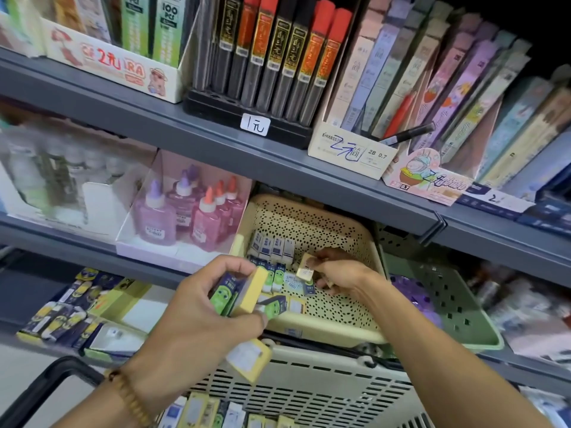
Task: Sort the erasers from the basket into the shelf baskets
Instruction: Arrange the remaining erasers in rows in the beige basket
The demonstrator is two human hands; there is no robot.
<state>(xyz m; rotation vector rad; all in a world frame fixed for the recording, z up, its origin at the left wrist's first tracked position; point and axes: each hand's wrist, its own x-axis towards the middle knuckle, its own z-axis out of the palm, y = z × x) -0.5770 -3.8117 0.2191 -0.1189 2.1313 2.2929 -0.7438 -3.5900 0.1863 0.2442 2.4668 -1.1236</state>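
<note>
- Progress: the cream shelf basket (pixel 312 223) already holds erasers, with a row of white-and-blue ones (pixel 272 248) standing near the back and green-faced ones (pixel 273 274) lined up in front of them
- Most of the perforated floor of this basket, on its right side, carries nothing, so there is room for more
- The carry basket (pixel 309 393) at the bottom of the view holds a row of mixed erasers (pixel 216 412) along its near edge; these are judged to be the stock left to sort
- A green shelf basket (pixel 448 307) stands just beside the cream one on the right; its contents are too blurred to tell
- Estimate: the task is partly done, with a good share left
- Left hand (pixel 197 316): raised in front of the cream basket's near rim, fingers curled; the grip is closed on a small stack of erasers (pixel 241 291), green-faced packs with a yellow block outermost
- A further yellow eraser (pixel 248 359) shows below the left palm; whether the hand holds it cannot be told
- Right hand (pixel 340 273): reaches over the cream basket's interior, wrist angled inward; the grip pinches one pale yellow eraser (pixel 306 267) between thumb and fingertips, above the green-faced row
- Judgement: the pinched eraser is about to be set into the cream basket
</note>
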